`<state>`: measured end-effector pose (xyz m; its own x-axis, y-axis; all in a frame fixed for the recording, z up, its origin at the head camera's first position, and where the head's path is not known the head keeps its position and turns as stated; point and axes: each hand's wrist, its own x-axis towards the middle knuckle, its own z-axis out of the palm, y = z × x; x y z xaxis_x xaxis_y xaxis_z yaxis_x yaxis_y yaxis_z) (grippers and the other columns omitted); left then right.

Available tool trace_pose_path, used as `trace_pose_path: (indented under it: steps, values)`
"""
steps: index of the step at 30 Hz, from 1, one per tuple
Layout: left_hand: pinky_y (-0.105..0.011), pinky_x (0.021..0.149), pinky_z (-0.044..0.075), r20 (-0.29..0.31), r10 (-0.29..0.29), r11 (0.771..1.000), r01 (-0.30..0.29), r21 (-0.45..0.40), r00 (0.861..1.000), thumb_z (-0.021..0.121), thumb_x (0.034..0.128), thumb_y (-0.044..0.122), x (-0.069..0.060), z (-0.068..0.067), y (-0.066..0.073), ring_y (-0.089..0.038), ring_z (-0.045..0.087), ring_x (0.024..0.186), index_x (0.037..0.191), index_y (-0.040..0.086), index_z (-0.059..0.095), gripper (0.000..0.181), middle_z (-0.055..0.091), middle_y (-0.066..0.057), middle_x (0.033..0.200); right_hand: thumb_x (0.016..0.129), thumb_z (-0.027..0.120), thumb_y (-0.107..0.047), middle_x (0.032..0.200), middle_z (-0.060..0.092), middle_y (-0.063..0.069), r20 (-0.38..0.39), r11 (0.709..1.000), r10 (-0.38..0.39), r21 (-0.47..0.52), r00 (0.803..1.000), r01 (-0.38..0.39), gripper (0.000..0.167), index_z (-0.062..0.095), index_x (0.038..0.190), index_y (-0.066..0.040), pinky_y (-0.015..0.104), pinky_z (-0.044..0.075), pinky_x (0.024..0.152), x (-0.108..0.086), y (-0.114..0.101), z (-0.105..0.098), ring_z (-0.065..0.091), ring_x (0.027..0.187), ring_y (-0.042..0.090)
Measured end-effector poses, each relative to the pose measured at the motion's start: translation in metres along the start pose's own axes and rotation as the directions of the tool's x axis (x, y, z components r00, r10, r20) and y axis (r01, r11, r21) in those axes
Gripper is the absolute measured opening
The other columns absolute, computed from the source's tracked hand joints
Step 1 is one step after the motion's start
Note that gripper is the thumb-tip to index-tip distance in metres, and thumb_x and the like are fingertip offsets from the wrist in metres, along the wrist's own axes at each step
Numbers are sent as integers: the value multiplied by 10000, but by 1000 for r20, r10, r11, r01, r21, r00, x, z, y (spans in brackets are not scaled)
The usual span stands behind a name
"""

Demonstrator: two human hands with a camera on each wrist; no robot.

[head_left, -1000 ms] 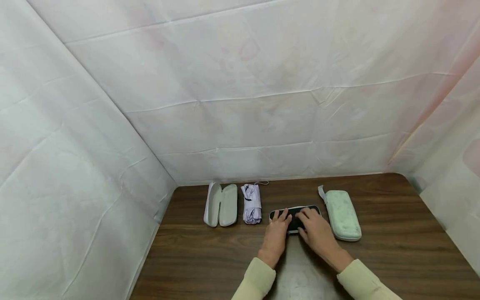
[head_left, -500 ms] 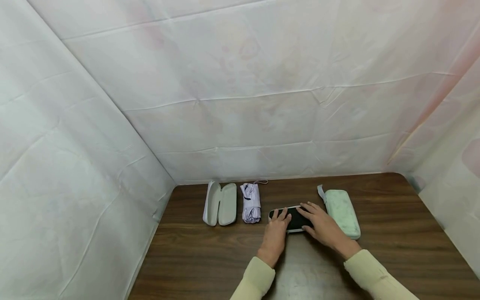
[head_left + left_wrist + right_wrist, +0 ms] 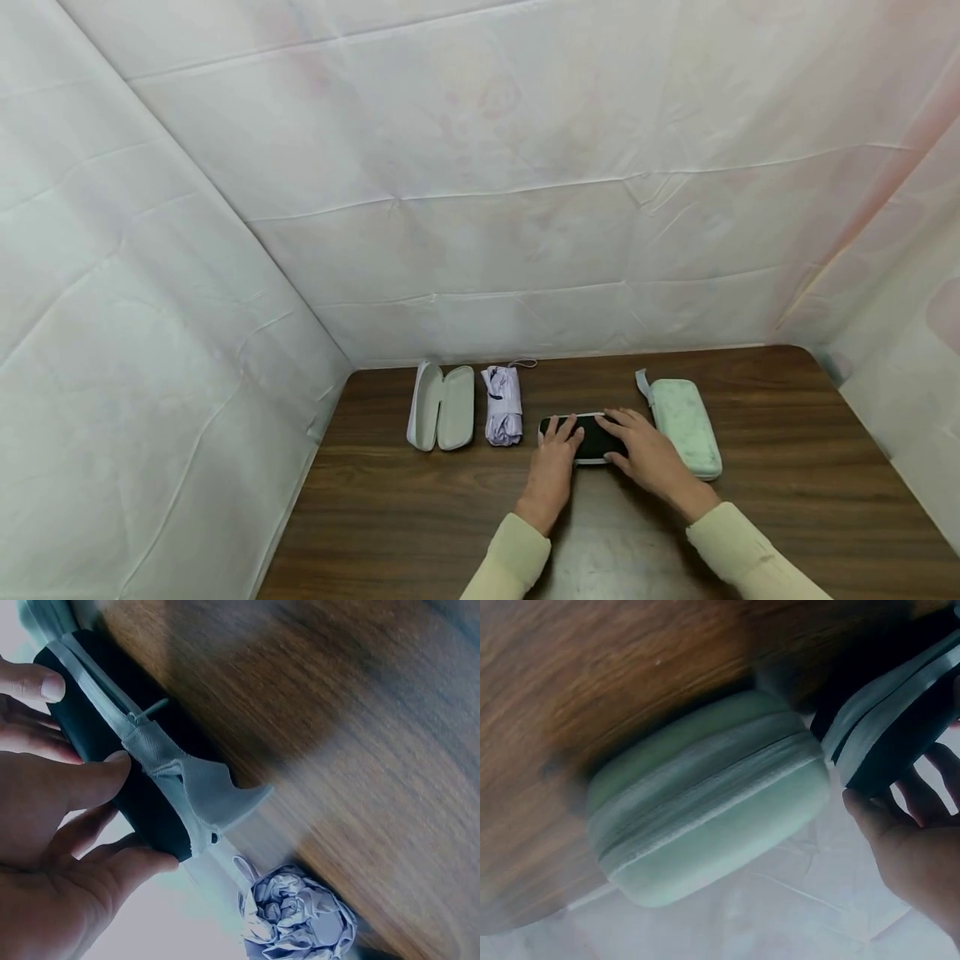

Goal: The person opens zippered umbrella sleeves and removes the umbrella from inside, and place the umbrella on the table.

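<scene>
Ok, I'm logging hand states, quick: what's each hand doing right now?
Left hand: holding the black case at one end.
Right hand: holding the same case at its other end.

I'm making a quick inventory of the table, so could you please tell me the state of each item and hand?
White case, open, nothing visible inside
Lilac umbrella, folded up, lying on the table
Black case, halves together; how far it is zipped is hard to tell
Green case, closed, lying flat
Left hand, fingers on the black case
Right hand, fingers on the black case
</scene>
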<state>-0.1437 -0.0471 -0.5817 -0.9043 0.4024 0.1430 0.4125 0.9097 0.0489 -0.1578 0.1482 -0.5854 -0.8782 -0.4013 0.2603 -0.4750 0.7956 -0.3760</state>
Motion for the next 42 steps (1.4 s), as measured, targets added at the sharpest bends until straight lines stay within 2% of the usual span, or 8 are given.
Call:
trace_pose_path:
  steps: [4,7,11,13,20,26,33,42]
  values:
    - [-506,1060,540,-55,-37,999,36,-20,998,727,914,-24,-2,1,4,-348,521,1439,1395,179,708,523,556,-110,1500,842,898,-152,1448,618,235,1,1000,28,0,1000,-28,629,667,1410,-15,568,546,987,1,-3,-2,568,1333,438]
    - [-437,1063,545,-57,-83,993,87,78,995,749,921,17,-2,0,11,-321,539,1409,1413,235,694,541,557,-110,1461,825,910,-151,1420,635,240,-6,999,40,-6,999,-40,628,682,1395,-21,574,554,962,2,-6,-2,587,1302,440]
    - [-332,1062,536,6,-137,956,131,263,991,768,949,111,-2,-2,21,-266,544,1396,1488,316,618,596,547,-60,1510,816,921,-179,1394,650,240,-13,997,69,-26,998,-69,632,692,1386,-30,576,559,949,1,-9,-2,609,1270,434]
    - [-315,1056,536,27,-156,949,143,281,987,772,960,170,-2,-2,23,-253,537,1413,1508,322,599,595,538,-41,1548,815,924,-204,1378,658,241,-21,996,79,-47,997,-80,630,698,1377,-31,576,561,945,-1,-10,-1,622,1249,432]
    - [-365,1053,547,-26,-156,980,157,120,987,706,1019,315,4,2,17,-269,535,1438,1438,269,678,422,572,-43,1545,793,939,-265,1306,696,236,-88,988,84,-124,993,-94,633,725,1339,-25,565,577,908,-6,-16,4,667,1149,435]
    - [-415,965,599,-62,-151,988,152,9,987,681,1040,338,6,7,13,-298,532,1443,1367,214,719,352,586,-61,1535,789,942,-288,1281,707,234,-119,979,78,-179,990,-98,633,733,1322,-19,540,596,856,-9,-22,9,678,1103,438]
    - [-423,1070,540,-115,-111,994,113,9,987,696,1032,325,11,11,11,-328,554,1416,1290,159,720,308,612,-102,1496,798,934,-285,1292,702,239,-118,973,85,-205,989,-109,634,725,1333,-16,521,607,798,-12,-28,11,680,1075,436]
    - [-442,1080,533,-98,-77,997,78,3,992,680,1033,262,14,10,10,-341,549,1421,1311,149,687,301,601,-113,1505,823,906,-272,1308,687,260,-98,965,129,-215,987,-147,611,716,1340,-6,527,608,763,-16,-40,4,674,1060,445]
